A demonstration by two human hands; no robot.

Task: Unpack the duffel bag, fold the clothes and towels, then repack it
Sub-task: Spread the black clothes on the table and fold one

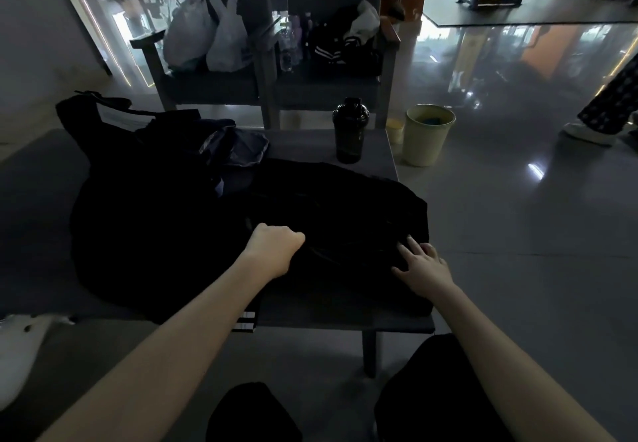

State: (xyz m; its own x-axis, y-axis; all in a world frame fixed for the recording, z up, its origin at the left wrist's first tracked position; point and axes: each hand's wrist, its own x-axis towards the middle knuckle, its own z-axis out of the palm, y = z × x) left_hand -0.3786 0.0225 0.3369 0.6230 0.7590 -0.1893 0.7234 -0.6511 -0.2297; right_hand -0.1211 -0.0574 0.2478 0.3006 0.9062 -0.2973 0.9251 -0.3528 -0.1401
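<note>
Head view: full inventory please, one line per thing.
duffel bag: 1, black, on table, near right
clothes: 1 heap, black plus blue-grey, on table, left
shaker bottle: 1, black, table's far right corner
table: 1, grey, in front
bin: 1, pale yellow, floor right of table
chairs: 2, dark grey, behind table
plastic bags: 2, whitish, on left chair
striped bundle: 1, black with white stripes, on right chair
left hand: 1, fingers curled on duffel bag
right hand: 1, fingers spread, resting on duffel bag's right end
</note>
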